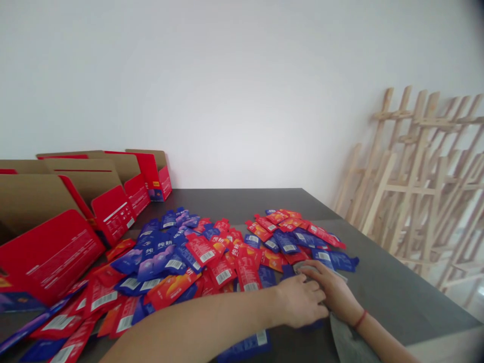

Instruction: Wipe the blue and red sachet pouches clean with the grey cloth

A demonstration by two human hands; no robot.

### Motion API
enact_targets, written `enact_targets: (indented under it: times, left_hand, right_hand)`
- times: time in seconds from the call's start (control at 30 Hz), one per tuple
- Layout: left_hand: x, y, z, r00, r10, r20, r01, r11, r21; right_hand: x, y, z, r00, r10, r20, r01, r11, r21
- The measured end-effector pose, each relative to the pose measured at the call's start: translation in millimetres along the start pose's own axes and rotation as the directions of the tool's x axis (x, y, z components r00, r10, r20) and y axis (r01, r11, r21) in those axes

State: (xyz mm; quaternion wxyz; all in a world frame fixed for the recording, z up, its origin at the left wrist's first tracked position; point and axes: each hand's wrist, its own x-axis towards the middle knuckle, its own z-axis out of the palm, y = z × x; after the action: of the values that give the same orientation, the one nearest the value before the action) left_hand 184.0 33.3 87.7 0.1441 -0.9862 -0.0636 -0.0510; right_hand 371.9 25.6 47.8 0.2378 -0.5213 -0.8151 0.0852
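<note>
Both hands are close together at the right front of the table, beside the piles of pouches. My left hand (302, 301) has its fingers curled against a grey cloth and the other hand; what it grips is hidden. My right hand (333, 288), with a red string at the wrist, rests its bent fingers over the grey cloth (346, 340), which runs toward the table's front edge. Blue pouches (286, 242) and red pouches (248, 269) lie behind and to the left of the hands.
Open red cardboard boxes (51, 257) stand in a row along the left. The dark table (393, 287) ends at a slanting right edge. Beyond it, wooden easels (412, 186) lean by the white wall (242, 91).
</note>
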Motion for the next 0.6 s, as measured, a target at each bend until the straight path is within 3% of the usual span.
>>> enact_targets:
  times: [0.1, 0.23, 0.3, 0.4, 0.5, 0.6]
  left_hand:
    - [-4, -4, -13.7, 0.999, 0.008, -0.039, -0.007, 1.0, 0.027]
    - [-27, 0, -23.2, 0.99, 0.008, -0.142, 0.0, 0.998, 0.061]
    - [-41, 10, -13.3, 0.978, -0.046, -0.204, 0.054, 0.998, 0.036]
    - [-53, 31, 17.2, 0.956, -0.097, -0.277, 0.111, 0.993, 0.035]
    - [-57, 49, 44.4, 0.949, -0.115, -0.293, 0.139, 0.988, 0.064]
    - [-58, 58, 50.7, 0.94, -0.158, -0.303, 0.188, 0.98, 0.072]
  right_hand:
    - [-2, 3, 3, 1.0, 0.003, -0.025, -0.003, 1.0, 0.006]
    - [-1, 6, 5, 0.999, -0.031, -0.044, 0.032, 0.999, 0.009]
    - [0, 4, 2, 0.998, -0.038, -0.041, 0.039, 0.999, 0.011]
    - [0, -11, -11, 0.996, -0.092, 0.015, 0.092, 0.996, 0.007]
    - [-5, -36, -24, 0.966, -0.191, 0.173, 0.192, 0.981, 0.008]
    - [-10, -56, -27, 0.907, -0.252, 0.336, 0.263, 0.965, 0.014]
